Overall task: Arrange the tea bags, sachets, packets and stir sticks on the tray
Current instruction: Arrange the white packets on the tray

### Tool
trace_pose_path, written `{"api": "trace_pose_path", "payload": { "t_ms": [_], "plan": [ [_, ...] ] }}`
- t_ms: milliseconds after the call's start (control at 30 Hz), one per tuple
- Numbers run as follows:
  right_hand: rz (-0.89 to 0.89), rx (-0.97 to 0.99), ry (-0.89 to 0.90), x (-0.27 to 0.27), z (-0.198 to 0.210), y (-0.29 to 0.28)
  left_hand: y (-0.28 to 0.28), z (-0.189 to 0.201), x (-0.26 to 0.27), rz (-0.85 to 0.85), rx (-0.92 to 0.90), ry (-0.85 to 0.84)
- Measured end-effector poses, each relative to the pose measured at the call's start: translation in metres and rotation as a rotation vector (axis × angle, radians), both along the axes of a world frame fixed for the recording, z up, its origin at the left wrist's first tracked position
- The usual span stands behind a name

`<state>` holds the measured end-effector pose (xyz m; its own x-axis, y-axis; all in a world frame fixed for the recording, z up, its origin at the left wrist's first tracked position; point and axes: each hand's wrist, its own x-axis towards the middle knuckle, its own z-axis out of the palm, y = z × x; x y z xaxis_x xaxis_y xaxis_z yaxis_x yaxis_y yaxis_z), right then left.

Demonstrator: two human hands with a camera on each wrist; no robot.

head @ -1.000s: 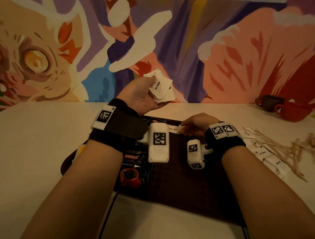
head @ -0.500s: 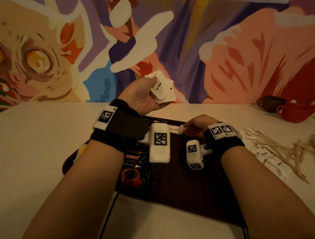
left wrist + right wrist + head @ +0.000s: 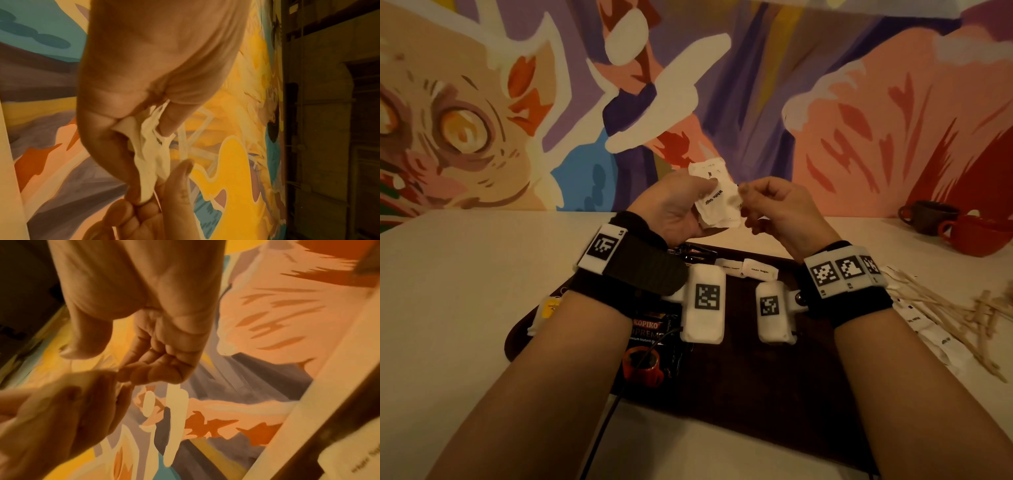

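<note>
My left hand is raised above the far edge of the dark brown tray and grips a small stack of white sugar sachets. My right hand meets it from the right and pinches the stack's edge with thumb and curled fingers. The left wrist view shows the crumpled sachets between both hands. Two more sugar sachets lie along the tray's far side. A black Kopiko packet and a tea bag with a yellow tag lie at its left.
Wooden stir sticks and more white sachets are scattered on the table right of the tray. A dark cup and a red cup stand at the far right. A painted wall rises behind the table.
My right hand has risen from the tray's far edge, where it left a sachet, up to the stack in my left hand. The left hand has shifted slightly right.
</note>
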<state>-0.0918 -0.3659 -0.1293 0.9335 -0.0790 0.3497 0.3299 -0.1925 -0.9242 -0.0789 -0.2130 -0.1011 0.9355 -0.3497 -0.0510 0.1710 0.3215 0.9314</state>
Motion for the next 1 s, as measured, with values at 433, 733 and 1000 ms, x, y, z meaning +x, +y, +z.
{"api": "trace_pose_path", "payload": {
  "t_ms": [433, 733, 1000],
  "plan": [
    [-0.033, 0.082, 0.035, 0.005, -0.002, 0.0, -0.002, -0.001, -0.003, 0.028, 0.034, -0.028],
    [0.017, 0.245, 0.179, 0.004, -0.001, -0.006, -0.002, -0.003, 0.003, 0.068, 0.07, -0.064],
    [-0.102, 0.226, 0.361, 0.021, -0.003, -0.025, 0.006, 0.0, 0.007, 0.094, 0.039, -0.057]
  ]
}}
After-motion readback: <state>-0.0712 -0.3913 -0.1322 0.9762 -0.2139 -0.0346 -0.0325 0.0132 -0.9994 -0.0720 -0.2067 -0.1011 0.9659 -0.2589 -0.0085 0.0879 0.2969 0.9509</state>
